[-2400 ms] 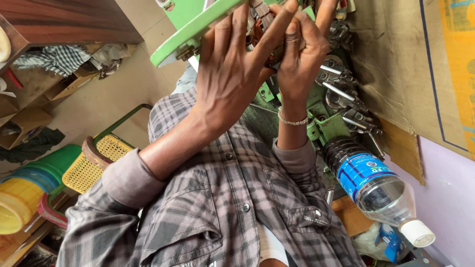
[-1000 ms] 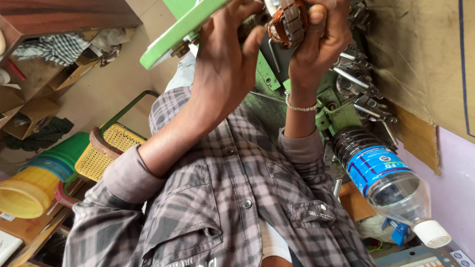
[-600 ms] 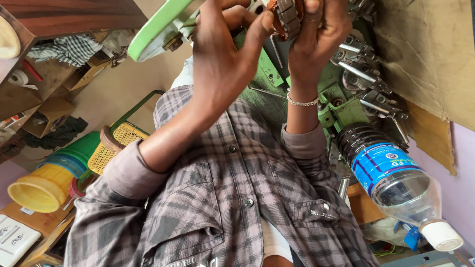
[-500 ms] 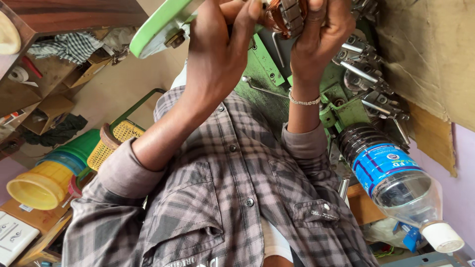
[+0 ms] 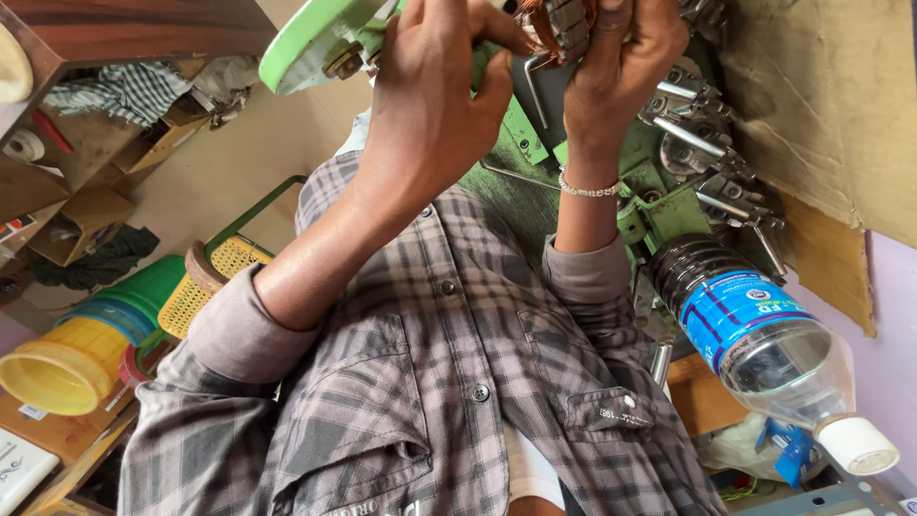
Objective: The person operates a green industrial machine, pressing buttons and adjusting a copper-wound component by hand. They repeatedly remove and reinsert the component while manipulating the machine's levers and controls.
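core (image 5: 564, 24), a ribbed grey metal piece with copper-coloured wire at its edge, sits at the top of the view against the green machine (image 5: 535, 134), only partly in frame. the right hand (image 5: 626, 62) wraps its fingers (image 5: 659, 43) around the core from one side, clenched on it. the left hand (image 5: 430, 96) presses in from the other side, thumb reaching toward the core and fingers curled near a pale green plate (image 5: 310, 43) beside the machine; whether it truly grips the core, i cannot tell. judging by its look, the core is stiff and fairly heavy, with fine wire that could snag or bend, so the solid ribbed body seems the safer place to hold. counted: one core, one plate, two hands, one plastic bottle (image 5: 764, 344) with a blue label below the machine, one yellow basket (image 5: 205, 282) far from the machine, one thin bracelet (image 5: 587, 189) on the right wrist.
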